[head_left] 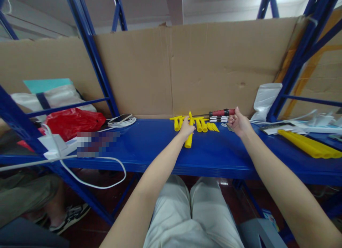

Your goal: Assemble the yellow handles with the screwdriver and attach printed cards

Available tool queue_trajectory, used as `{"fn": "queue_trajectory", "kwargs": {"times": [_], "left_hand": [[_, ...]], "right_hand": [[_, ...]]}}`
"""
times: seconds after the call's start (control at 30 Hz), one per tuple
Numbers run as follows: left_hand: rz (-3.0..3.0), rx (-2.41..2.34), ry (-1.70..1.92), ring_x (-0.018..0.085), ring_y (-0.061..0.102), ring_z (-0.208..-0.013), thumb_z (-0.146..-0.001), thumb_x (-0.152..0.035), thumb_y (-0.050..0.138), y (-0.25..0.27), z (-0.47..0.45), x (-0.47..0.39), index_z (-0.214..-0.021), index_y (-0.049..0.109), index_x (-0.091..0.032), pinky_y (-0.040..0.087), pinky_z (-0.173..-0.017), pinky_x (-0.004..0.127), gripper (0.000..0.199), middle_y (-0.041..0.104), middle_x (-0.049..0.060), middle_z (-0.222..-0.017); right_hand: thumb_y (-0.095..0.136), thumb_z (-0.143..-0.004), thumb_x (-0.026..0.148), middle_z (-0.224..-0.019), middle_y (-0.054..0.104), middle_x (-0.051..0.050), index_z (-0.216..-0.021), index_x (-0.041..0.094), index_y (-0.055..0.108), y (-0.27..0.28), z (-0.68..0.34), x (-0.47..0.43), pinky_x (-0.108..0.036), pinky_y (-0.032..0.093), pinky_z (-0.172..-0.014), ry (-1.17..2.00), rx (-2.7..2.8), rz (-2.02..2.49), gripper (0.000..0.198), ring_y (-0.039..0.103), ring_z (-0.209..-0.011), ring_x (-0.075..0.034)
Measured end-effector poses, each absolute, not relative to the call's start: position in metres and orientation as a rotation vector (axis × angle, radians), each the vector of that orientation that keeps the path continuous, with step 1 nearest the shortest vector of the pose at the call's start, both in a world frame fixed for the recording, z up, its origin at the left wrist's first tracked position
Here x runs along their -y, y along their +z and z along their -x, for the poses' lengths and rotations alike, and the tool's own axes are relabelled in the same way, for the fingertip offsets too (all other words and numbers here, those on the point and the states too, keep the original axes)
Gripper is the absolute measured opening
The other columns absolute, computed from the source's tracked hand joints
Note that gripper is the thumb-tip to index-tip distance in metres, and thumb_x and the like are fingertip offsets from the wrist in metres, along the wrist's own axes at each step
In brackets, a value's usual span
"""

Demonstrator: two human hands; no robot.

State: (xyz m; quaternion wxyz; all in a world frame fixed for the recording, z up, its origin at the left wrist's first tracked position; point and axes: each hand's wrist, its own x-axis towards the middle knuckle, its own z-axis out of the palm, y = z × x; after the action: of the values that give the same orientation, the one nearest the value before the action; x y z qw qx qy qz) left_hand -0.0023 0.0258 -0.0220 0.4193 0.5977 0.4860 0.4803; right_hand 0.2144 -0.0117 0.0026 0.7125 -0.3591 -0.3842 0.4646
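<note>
My left hand (187, 128) is closed around a yellow T-shaped plastic piece (188, 141), whose wide tube end points toward me. My right hand (239, 124) has its fingers curled at the butt end of a red and black screwdriver (220, 113). The screwdriver's thin shaft runs leftward toward the top of the yellow piece. Several similar yellow T pieces (201, 125) lie in a row on both sides of my left hand. To their right are small yellow pointed pieces (212, 127) and a stack of white and black strips (218, 119). Tiny silvery parts (223, 125) lie nearby.
A blue shelf table (152, 144) stands against a cardboard wall (133, 73). On the left are a red bag (73, 123), a phone (122, 118) and white cables (125, 124). On the right, long yellow pieces (307, 143) and a white pouch (264, 100). Another person's leg (50, 194) shows left.
</note>
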Motion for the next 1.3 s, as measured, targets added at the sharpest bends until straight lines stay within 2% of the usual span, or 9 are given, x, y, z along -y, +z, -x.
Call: {"fn": "queue_trajectory", "kwargs": {"times": [0.23, 0.43, 0.53, 0.67, 0.83, 1.03, 1.3], "left_hand": [[-1.512, -1.209, 1.175, 0.009, 0.06, -0.066, -0.068, 0.007, 0.056, -0.0218, 0.0024, -0.025, -0.139, 0.037, -0.026, 0.044, -0.047, 0.016, 0.081, 0.059, 0.01, -0.124], [-1.523, -1.205, 1.193, 0.01, 0.06, -0.066, -0.068, 0.007, 0.054, -0.023, 0.0015, -0.0251, -0.14, 0.035, -0.022, 0.041, -0.045, 0.016, 0.08, 0.062, 0.011, -0.118], [-1.536, -1.206, 1.194, 0.011, 0.062, -0.068, -0.069, 0.006, 0.056, -0.0246, 0.0012, -0.0271, -0.141, 0.033, -0.025, 0.043, -0.047, 0.016, 0.082, 0.063, 0.01, -0.116], [-1.549, -1.216, 1.189, 0.012, 0.063, -0.07, -0.07, 0.001, 0.063, -0.0268, 0.0013, -0.0299, -0.142, 0.033, -0.027, 0.045, -0.051, 0.018, 0.082, 0.063, 0.009, -0.116], [-1.549, -1.208, 1.2, 0.013, 0.063, -0.071, -0.07, 0.002, 0.061, -0.0268, 0.0016, -0.0295, -0.142, 0.033, -0.026, 0.044, -0.048, 0.017, 0.082, 0.062, 0.011, -0.118], [-1.544, -1.198, 1.195, 0.01, 0.06, -0.063, -0.068, 0.004, 0.057, -0.0248, 0.001, -0.0266, -0.141, 0.034, -0.024, 0.041, -0.045, 0.015, 0.082, 0.063, 0.011, -0.117], [-1.537, -1.205, 1.194, 0.011, 0.061, -0.066, -0.067, 0.003, 0.06, -0.0251, 0.0012, -0.0267, -0.14, 0.036, -0.026, 0.046, -0.05, 0.018, 0.082, 0.063, 0.009, -0.113]], "right_hand": [[0.066, -0.072, 0.062, -0.041, 0.043, 0.004, -0.057, 0.021, 0.039, 0.0005, -0.2182, 0.0076, -0.019, 0.036, -0.032, 1.036, 0.84, 0.818, 0.051, 0.038, -0.035, -0.006], [0.065, -0.074, 0.061, -0.041, 0.043, 0.004, -0.058, 0.021, 0.04, 0.0008, -0.2176, 0.0078, -0.018, 0.034, -0.031, 1.047, 0.809, 0.825, 0.05, 0.039, -0.035, -0.006], [0.065, -0.074, 0.06, -0.041, 0.044, 0.005, -0.059, 0.021, 0.041, 0.0008, -0.2173, 0.008, -0.018, 0.034, -0.031, 1.025, 0.813, 0.819, 0.049, 0.039, -0.034, -0.006], [0.068, -0.077, 0.05, -0.043, 0.048, 0.005, -0.063, 0.02, 0.045, 0.0017, -0.2152, 0.0099, -0.018, 0.036, -0.032, 1.015, 0.778, 0.806, 0.04, 0.041, -0.035, -0.006], [0.074, -0.074, 0.04, -0.046, 0.048, 0.006, -0.066, 0.021, 0.045, 0.0025, -0.2122, 0.0121, -0.016, 0.037, -0.033, 1.003, 0.814, 0.812, 0.036, 0.043, -0.037, -0.006], [0.073, -0.075, 0.042, -0.043, 0.044, 0.007, -0.064, 0.021, 0.041, 0.0015, -0.2119, 0.0128, -0.015, 0.035, -0.034, 0.996, 0.812, 0.806, 0.04, 0.038, -0.036, -0.005], [0.076, -0.07, 0.048, -0.042, 0.044, 0.008, -0.064, 0.022, 0.039, 0.0008, -0.2134, 0.0117, -0.016, 0.033, -0.032, 1.014, 0.832, 0.819, 0.046, 0.037, -0.035, -0.005]]}}
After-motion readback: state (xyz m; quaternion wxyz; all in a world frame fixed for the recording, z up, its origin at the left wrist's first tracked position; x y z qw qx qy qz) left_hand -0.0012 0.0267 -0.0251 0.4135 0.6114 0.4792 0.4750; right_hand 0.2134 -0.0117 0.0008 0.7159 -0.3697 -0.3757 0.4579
